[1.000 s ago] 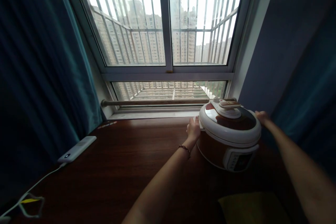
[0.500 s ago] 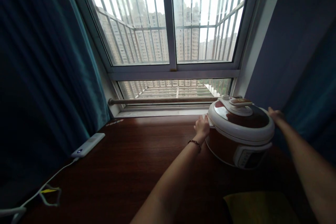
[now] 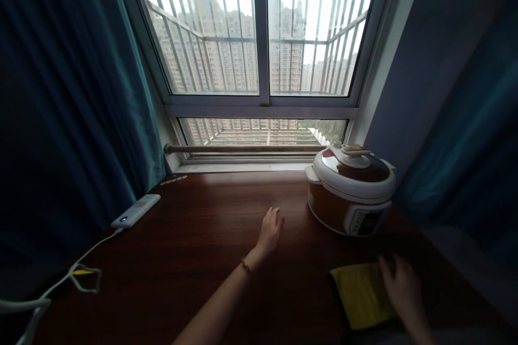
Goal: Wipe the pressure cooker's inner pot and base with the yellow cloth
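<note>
A white and brown electric pressure cooker (image 3: 352,188) stands upright on the dark red wooden table at the right, its lid on and its control panel facing me. My left hand (image 3: 270,230) is above the table to the left of the cooker, apart from it, with fingers loosely stretched and holding nothing. A yellow cloth (image 3: 362,296) with a dark edge lies flat in front of the cooker. At the cloth's right edge is my right hand (image 3: 401,285), slightly blurred, thumb and fingers apart. Whether its fingertips touch the cloth is hard to see.
On the left of the table (image 3: 194,269) lies a white power bank (image 3: 136,210) with a white cable (image 3: 87,256) plugged in. Blue curtains (image 3: 133,135) hang at both sides. Behind the table are a barred window and a horizontal rail (image 3: 243,149).
Both hands have let go of the cooker's sides. My left hand has drawn back to the left; my right hand has come down to the cloth. The view has shifted slightly.
</note>
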The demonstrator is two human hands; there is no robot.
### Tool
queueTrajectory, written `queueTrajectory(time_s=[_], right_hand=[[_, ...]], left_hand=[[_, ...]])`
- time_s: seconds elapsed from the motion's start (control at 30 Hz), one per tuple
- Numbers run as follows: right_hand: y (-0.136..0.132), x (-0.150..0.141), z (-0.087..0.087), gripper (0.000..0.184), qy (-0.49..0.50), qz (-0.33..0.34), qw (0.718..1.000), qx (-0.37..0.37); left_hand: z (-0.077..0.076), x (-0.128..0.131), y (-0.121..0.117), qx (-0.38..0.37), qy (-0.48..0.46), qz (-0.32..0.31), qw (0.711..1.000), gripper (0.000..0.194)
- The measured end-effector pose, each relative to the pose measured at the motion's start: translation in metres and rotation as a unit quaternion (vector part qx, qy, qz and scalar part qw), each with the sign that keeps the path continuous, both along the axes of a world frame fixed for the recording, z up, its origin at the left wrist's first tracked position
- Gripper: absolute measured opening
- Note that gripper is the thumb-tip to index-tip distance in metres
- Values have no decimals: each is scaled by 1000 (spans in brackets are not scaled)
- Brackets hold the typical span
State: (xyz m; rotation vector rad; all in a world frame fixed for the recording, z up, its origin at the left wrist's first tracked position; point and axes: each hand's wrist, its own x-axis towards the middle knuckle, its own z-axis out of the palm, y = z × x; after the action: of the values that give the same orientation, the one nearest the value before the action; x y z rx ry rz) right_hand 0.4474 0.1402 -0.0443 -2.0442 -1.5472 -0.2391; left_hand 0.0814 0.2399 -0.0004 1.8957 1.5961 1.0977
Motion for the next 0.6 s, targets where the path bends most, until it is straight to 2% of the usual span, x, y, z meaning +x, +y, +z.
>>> queueTrajectory(time_s=[0.07, 0.1, 0.17, 0.23, 0.33, 0.43, 0.53, 0.6], right_hand=[[-30, -48, -28, 56, -40, -2, 998, -46], [-39, -70, -36, 56, -51, -6, 997, -55], [-45, -104, -40, 63, -109, -72, 988, -86], [-40, -123, -36, 70, -151, -119, 975, -113], [-25, -127, -32, 73, -168, -145, 964, -146], [-15, -120, -36, 74, -154, -150, 963, -164], [-12, -110, -43, 74, -106, -146, 970, -162], [-13, -107, -46, 75, -42, -105, 983, -145]], left_hand=[[-26, -38, -35, -2, 19, 13, 1000, 46], [-37, -56, -51, 2, 34, 23, 999, 45], [-55, -86, -74, 35, 116, 59, 991, 45], [-67, -104, -87, 57, 171, 83, 980, 47], [-73, -112, -91, 72, 216, 89, 970, 51], [-73, -108, -89, 64, 244, 75, 965, 55], [-72, -105, -89, 48, 257, 76, 962, 58], [-72, -105, -90, 38, 258, 80, 962, 58]])
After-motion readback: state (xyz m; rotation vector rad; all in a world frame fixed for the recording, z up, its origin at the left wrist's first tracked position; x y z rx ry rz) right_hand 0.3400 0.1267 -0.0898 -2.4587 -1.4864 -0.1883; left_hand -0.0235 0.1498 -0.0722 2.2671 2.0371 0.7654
